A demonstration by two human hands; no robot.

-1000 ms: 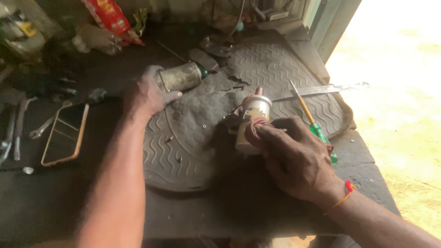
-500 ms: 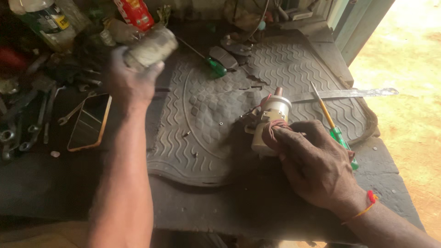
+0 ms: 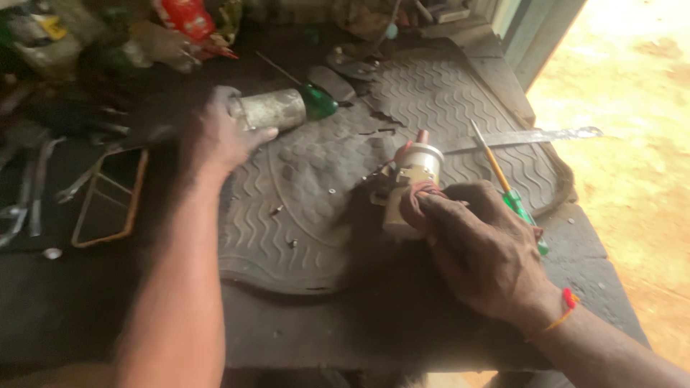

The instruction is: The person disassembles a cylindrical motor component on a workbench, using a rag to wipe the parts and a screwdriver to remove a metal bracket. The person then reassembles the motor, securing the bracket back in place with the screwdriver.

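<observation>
A dark worktop fills the space, cluttered along its far edge, and across most of it lies a grey ribbed rubber mat with a wavy pattern, its front edge curling near the person. On the mat's far right side rests a long flat metal blade, and crossing just below it lies a screwdriver with a yellow shaft and a green handle, close beside the right hand. The right hand, a red thread at its wrist, sits on the mat with its grip clamped around a small motor, a cream cylinder with a silver cap and a reddish stub on top, standing upright and slightly tilted near the mat's middle. Over to the left, the left hand is stretched out at the mat's far left edge, grip wrapped on the end of a dull metal can lying on its side. Touching the can's far end is a green-handled tool. Left of the mat lies a bent wire frame, and beyond it some wrenches lie blurred. Tiny screws dot the mat.
</observation>
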